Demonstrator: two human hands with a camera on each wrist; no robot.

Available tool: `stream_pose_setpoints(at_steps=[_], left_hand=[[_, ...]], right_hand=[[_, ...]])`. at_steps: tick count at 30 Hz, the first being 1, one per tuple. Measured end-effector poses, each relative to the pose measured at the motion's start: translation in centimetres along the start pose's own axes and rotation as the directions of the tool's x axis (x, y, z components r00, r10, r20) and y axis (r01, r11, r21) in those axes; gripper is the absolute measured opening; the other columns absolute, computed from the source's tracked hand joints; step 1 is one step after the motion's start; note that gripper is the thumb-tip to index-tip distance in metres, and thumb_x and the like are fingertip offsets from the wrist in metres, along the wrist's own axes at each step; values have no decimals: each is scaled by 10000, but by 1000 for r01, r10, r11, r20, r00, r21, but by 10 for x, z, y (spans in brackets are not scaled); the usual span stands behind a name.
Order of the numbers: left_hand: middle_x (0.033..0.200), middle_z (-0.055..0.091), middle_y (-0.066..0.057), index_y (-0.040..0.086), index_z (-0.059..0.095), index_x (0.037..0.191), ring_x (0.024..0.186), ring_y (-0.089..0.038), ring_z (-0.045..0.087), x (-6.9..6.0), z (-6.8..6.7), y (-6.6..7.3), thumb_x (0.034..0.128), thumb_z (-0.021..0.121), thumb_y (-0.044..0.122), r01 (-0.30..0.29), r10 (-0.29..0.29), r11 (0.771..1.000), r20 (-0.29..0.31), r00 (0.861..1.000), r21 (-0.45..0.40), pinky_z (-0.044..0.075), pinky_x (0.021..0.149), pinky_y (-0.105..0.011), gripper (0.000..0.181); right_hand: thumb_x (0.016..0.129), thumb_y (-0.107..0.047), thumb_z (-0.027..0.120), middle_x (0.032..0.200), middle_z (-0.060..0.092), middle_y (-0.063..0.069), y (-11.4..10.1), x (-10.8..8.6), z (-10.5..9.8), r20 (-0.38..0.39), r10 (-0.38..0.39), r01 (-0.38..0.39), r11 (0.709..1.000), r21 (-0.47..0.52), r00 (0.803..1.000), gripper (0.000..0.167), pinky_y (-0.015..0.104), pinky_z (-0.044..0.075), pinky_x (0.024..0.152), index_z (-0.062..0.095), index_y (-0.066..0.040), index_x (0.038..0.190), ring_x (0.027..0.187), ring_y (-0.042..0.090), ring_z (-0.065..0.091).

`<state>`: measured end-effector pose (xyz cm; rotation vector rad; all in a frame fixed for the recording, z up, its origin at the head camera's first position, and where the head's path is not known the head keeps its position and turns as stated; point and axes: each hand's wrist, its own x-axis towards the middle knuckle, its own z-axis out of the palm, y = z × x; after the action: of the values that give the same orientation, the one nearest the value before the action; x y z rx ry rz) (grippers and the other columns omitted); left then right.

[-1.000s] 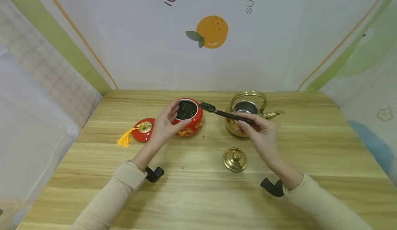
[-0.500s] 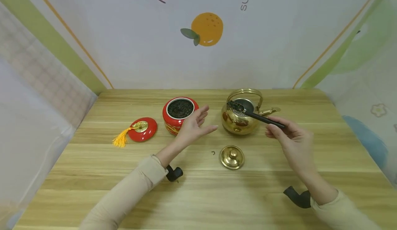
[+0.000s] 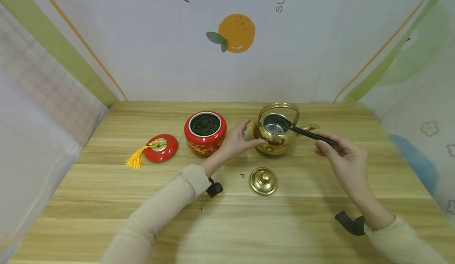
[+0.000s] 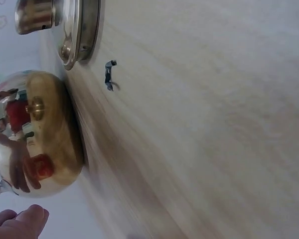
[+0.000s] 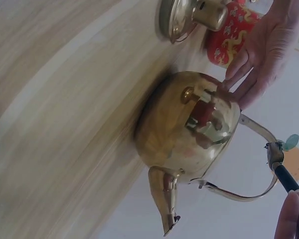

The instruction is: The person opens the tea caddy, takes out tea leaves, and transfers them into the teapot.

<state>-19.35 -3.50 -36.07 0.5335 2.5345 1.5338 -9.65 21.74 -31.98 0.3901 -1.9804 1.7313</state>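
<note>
My right hand (image 3: 346,159) pinches the black handle of a small scoop (image 3: 313,133), whose head, heaped with dark leaves (image 3: 281,121), is over the mouth of the gold teapot (image 3: 275,143). Inside the teapot a perforated metal strainer (image 3: 275,129) shows. My left hand (image 3: 236,141), fingers extended and thumb apart, is at the teapot's left side; whether it touches the teapot I cannot tell. Left of that hand stands the red jar (image 3: 205,141), uncovered and filled with dark leaves. The right wrist view shows the scoop (image 5: 285,177) above the teapot (image 5: 189,124).
The gold teapot lid (image 3: 264,181) lies in front of the teapot. A red jar lid (image 3: 161,148) with a yellow tassel is left of the jar. Loose leaf bits (image 3: 242,175) lie on the wooden table (image 3: 227,232). A printed cloth (image 3: 160,58) hangs behind.
The scoop has moved right, from beside the jar to over the teapot. My left hand has moved right from the jar to the teapot's side. The camera view has shifted slightly.
</note>
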Motion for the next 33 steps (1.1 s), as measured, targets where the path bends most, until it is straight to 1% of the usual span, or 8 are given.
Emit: stream_pose_setpoints(at_steps=[4, 7, 11, 14, 18, 21, 26, 33], left_hand=[[1494, 332, -158, 27, 286, 1464, 1326, -352, 385, 6, 4, 0, 786, 766, 311, 28, -27, 999, -6, 1000, 37, 380, 1063, -435, 879], [1494, 337, -145, 44, 281, 1470, 1326, -336, 387, 10, 7, -2, 775, 773, 334, 41, -41, 998, -9, 999, 51, 369, 1070, -440, 900], [1489, 358, -117, 61, 294, 1467, 1331, -306, 387, 15, 11, -4, 765, 775, 367, 46, -44, 996, -17, 999, 81, 333, 1090, -458, 904], [1478, 382, -104, 70, 314, 1460, 1343, -281, 376, 18, 14, -2, 758, 781, 373, 45, -43, 995, -25, 999, 87, 316, 1101, -452, 896], [1394, 486, -90, 102, 380, 1423, 1295, -249, 441, 20, 18, -1, 745, 797, 337, 15, -13, 998, -32, 999, 64, 371, 1071, -399, 830], [1335, 536, -74, 123, 413, 1396, 1251, -227, 486, 22, 20, -2, 743, 801, 322, -1, 4, 998, -39, 999, 67, 398, 1049, -367, 786], [1359, 511, -74, 126, 400, 1408, 1275, -222, 457, 21, 23, -2, 750, 795, 325, 9, -4, 996, -54, 999, 83, 375, 1067, -363, 793], [1410, 466, -83, 121, 368, 1435, 1314, -234, 417, 20, 23, 0, 753, 792, 331, 29, -25, 996, -56, 998, 78, 348, 1089, -371, 830]], right_hand=[[837, 115, 612, 807, 705, -66, 3, 3, -1, 8, 20, -19, 993, -112, 1000, 217, 194, 549, 651, 612, 189, 1041, 700, 39, 679], [843, 93, 619, 804, 700, -90, 4, 5, -2, 10, 44, -42, 986, -163, 999, 226, 183, 548, 647, 616, 173, 1054, 691, 26, 674], [842, 97, 617, 788, 704, -78, 7, 8, -2, -2, 84, -83, 987, -138, 996, 220, 175, 548, 632, 611, 182, 1045, 670, 31, 672], [846, 83, 622, 770, 696, -103, 10, 10, -2, -1, 100, -99, 978, -182, 995, 219, 170, 548, 623, 618, 171, 1046, 657, 26, 669], [852, 39, 640, 752, 665, -186, 13, 14, -3, 24, 104, -92, 952, -293, 994, 228, 161, 545, 615, 640, 126, 1063, 643, 5, 664], [856, 16, 646, 752, 650, -215, 15, 17, -4, 47, 107, -86, 939, -332, 993, 229, 159, 545, 614, 651, 100, 1069, 644, 1, 662], [857, 1, 651, 734, 636, -231, 14, 23, -4, 72, 101, -67, 925, -375, 992, 215, 153, 541, 604, 665, 77, 1058, 634, -25, 649], [863, -7, 649, 719, 646, -177, 11, 35, -1, 112, 78, -25, 908, -418, 991, 194, 140, 536, 584, 670, 62, 1043, 608, -32, 630]])
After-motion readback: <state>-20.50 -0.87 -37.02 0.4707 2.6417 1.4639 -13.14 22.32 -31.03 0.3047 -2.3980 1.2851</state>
